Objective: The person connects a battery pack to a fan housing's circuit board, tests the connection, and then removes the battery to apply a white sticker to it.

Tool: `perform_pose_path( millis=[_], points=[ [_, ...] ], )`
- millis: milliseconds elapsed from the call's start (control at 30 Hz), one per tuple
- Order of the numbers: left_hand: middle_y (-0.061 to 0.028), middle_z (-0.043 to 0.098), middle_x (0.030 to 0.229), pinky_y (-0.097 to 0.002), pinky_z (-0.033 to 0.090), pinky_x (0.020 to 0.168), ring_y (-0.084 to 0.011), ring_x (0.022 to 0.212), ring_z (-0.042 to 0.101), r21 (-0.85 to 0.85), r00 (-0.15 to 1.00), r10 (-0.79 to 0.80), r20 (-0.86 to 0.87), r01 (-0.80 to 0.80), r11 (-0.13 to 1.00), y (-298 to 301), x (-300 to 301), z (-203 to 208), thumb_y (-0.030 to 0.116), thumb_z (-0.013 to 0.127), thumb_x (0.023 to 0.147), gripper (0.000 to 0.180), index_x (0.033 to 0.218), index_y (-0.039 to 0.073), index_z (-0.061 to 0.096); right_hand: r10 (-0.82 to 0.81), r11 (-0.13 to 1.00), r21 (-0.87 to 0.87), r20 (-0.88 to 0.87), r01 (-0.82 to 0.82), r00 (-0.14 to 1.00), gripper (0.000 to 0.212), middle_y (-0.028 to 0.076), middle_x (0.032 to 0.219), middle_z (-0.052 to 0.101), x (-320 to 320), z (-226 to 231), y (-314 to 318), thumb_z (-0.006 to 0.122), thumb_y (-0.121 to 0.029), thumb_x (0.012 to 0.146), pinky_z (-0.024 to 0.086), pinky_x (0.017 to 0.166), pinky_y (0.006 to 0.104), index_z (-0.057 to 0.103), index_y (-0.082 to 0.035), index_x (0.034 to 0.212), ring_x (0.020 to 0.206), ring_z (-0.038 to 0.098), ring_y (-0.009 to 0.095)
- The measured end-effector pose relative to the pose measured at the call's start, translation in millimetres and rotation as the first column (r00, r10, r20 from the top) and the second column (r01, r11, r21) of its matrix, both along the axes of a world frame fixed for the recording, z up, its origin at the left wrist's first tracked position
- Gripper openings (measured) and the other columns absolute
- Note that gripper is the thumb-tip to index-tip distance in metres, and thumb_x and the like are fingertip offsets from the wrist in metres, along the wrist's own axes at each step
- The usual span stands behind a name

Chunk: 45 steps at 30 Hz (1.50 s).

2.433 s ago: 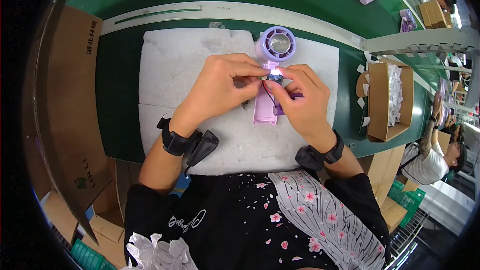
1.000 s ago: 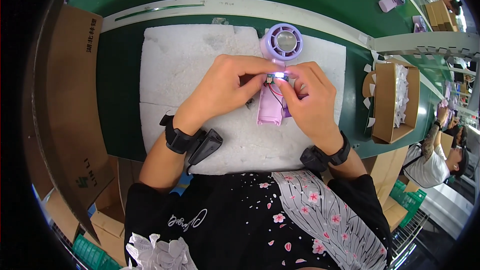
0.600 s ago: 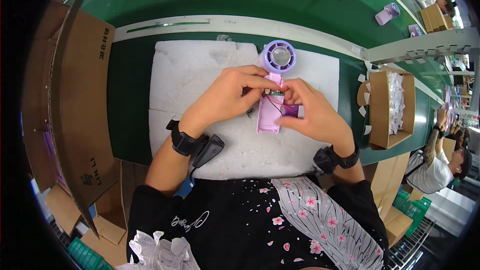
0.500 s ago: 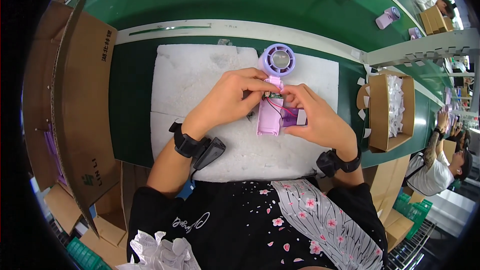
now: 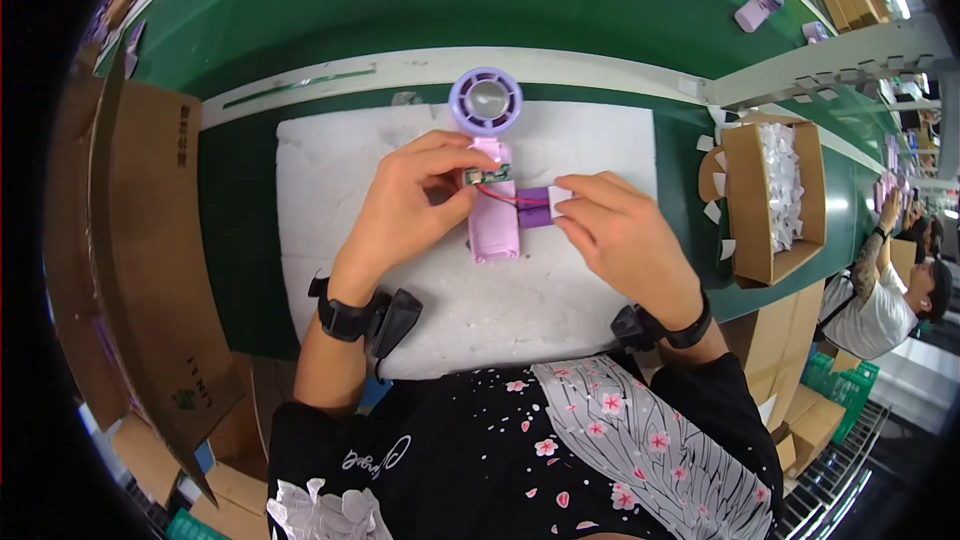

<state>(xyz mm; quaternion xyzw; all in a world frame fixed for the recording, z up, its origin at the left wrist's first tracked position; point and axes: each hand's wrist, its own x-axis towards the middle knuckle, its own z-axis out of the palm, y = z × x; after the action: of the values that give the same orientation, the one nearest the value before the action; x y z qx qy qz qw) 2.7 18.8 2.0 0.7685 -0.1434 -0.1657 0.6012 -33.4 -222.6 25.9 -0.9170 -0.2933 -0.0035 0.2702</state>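
A lavender-and-pink handheld fan (image 5: 486, 100) lies on a white foam slab (image 5: 360, 325), its round grilled head pointing away from the person and its open pink plastic handle shell (image 5: 494, 230) toward them. The slab rests on the green worktop (image 5: 240, 240), probably to cushion the plastic and stop it sliding. The shell's hollow side faces up, which leaves its inside within reach of both hands.

The left hand (image 5: 405, 205) comes in from the left, its index finger and thumb touching a small green circuit board (image 5: 487, 177) at the neck of the handle. This likely steadies the board, though whether those fingers pinch it or only press on it cannot be told.

The right hand (image 5: 625, 225) has thumb and index finger clamped on the white end of a purple block, apparently a battery (image 5: 535, 208), just beside the shell's right edge. A thin red wire (image 5: 508, 197) runs from the board to the block, so the block seems held close to avoid tugging it. Gripping the far end leaves the wired side uncovered.
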Motion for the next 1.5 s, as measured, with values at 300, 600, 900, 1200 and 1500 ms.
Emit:
perform_pose_path(
  millis=[300,600,900,1200,1500],
  points=[
    [-0.0129,0.062,0.114,-0.0257,0.053,0.071,-0.0169,0.084,0.064,-0.005,0.994,0.076,0.078,-0.076,0.997,1,-5,-4,-0.005,0.056,0.075,0.034,0.104,0.004,0.070,0.050,0.983,-0.181,0.122,-0.027,0.991,0.012,0.019,0.110,0.063,-8,-12,13,0.061,-0.004,0.069,0.054,0.074,0.0314,0.063,0.004,0.078,0.093,0.059,0.025],
    [-0.0147,0.062,0.116,-0.0246,0.052,0.072,-0.0167,0.085,0.065,0.028,0.995,0.044,0.087,-0.046,0.999,4,-2,-11,-0.005,0.055,0.075,0.035,0.106,0.004,0.070,0.030,0.959,-0.284,0.122,0.006,0.992,0.009,0.017,0.102,0.067,-2,-13,19,0.065,-0.006,0.074,0.053,0.075,0.0337,0.063,0.002,0.073,0.084,0.063,0.026],
    [-0.0087,0.060,0.119,-0.0218,0.049,0.070,-0.0104,0.081,0.059,-0.005,0.999,0.026,0.018,-0.026,1.000,6,0,-15,-0.006,0.054,0.075,0.039,0.108,0.006,0.070,0.021,0.994,-0.113,0.053,-0.015,0.998,0.007,0.016,0.102,0.068,1,-9,12,0.066,-0.004,0.075,0.053,0.074,0.0356,0.063,0.002,0.074,0.082,0.063,0.027],
    [-0.0044,0.061,0.113,-0.0196,0.046,0.067,-0.0074,0.077,0.055,-0.037,1.000,0.021,0.005,-0.021,0.999,-1,-1,-17,-0.007,0.054,0.073,0.041,0.108,0.007,0.070,0.062,0.973,-0.228,0.108,-0.036,0.992,0.006,0.020,0.106,0.066,-4,-10,10,0.063,-0.003,0.075,0.053,0.076,0.0365,0.062,0.003,0.073,0.084,0.064,0.029],
    [-0.0051,0.058,0.116,-0.0182,0.045,0.067,-0.0054,0.078,0.052,-0.059,0.999,0.023,-0.026,-0.025,0.998,-4,2,-18,-0.011,0.054,0.073,0.041,0.108,0.003,0.069,0.058,0.909,-0.417,0.077,-0.020,0.995,0.006,0.019,0.105,0.063,-1,-7,18,0.062,-0.003,0.076,0.052,0.079,0.0368,0.060,0.003,0.076,0.087,0.062,0.030]
  ],
)
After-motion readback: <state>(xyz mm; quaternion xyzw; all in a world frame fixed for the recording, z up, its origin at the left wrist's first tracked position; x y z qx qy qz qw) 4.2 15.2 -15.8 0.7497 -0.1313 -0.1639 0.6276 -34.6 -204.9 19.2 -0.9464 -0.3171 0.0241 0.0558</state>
